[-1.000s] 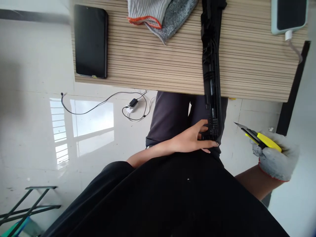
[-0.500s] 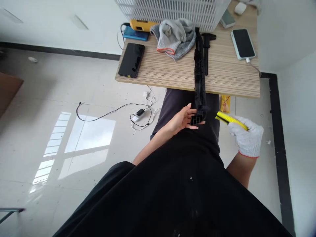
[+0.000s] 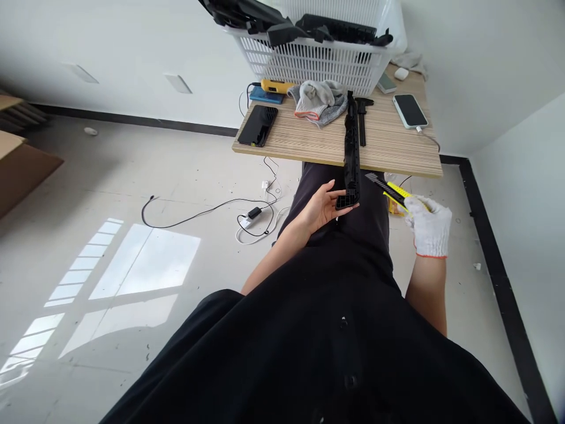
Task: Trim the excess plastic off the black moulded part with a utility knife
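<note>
Bare, my left hand (image 3: 324, 205) grips the near end of a long black plastic part (image 3: 352, 150), with fingers beneath and beside it. The far end of the part rests on the wooden table, and its near end juts past the edge above my legs. In a white knitted glove, my right hand (image 3: 428, 221) is closed around a yellow utility knife (image 3: 399, 194). Its dark blade is extended and points toward the part, a small gap away. A black caliper (image 3: 362, 121) lies on the table just right of the part.
A white slatted basket (image 3: 309, 62) of black plastic parts stands at the table's back. Crumpled gloves (image 3: 320, 100), a black phone (image 3: 258, 125), a charging phone (image 3: 410, 111) and a yellow tool (image 3: 274, 86) lie on the wooden table (image 3: 304, 144). Cables (image 3: 212, 207) trail across the floor.
My view has tilted up, bringing the basket's contents into sight. The utility knife has moved closer to the black part, and its blade now shows clearly. My left hand keeps its hold.
</note>
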### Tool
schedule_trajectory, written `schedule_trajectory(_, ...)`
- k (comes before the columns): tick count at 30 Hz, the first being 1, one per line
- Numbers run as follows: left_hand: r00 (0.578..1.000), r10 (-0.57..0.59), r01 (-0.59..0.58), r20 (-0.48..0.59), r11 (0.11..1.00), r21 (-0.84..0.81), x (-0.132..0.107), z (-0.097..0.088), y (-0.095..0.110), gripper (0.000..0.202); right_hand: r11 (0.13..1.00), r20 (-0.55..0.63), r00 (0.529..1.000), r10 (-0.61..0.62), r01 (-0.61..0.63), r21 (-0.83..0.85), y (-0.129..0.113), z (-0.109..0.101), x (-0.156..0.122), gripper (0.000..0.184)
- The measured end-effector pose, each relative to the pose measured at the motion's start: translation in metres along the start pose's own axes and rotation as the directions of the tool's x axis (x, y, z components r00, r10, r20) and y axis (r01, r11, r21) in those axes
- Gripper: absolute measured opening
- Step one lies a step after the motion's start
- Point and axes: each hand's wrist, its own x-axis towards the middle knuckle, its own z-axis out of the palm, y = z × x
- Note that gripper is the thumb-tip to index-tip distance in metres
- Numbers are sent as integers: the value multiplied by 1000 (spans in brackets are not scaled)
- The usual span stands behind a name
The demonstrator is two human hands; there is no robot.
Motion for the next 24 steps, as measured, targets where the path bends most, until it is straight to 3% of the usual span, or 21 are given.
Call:
schedule_trajectory(3, 1000, 14, -14, -21, 1000, 19, -2, 0, 2, 49, 1000, 107, 994, 29, -28, -10, -4, -4, 4, 30)
schedule_trajectory(7, 999, 21, -20, -28, 1000, 18, -3, 4, 3, 42, 999, 57, 998, -16, 19, -38, -8, -5, 6, 27)
schedule_trajectory(10, 998, 8, -8, -63, 1000, 10, -3, 6, 4, 36, 999, 122, 992, 25, -22, -29, -7, 2, 5, 29)
schedule_trajectory(13, 998, -2, 3, -61, 1000, 9, -3, 4, 4, 34, 1000, 51, 999, 0, -1, 12, -2, 12, 1, 29)
schedule_trajectory(16, 999, 11, -11, -49, 1000, 3, -3, -1, 4, 32, 997, 102, 993, 66, -69, 31, 3, 17, -1, 31)
schedule_trajectory(24, 999, -32, 32, -42, 999, 13, 2, -5, 4, 30, 994, 110, 989, 103, -105, 6, 5, 5, 1, 26)
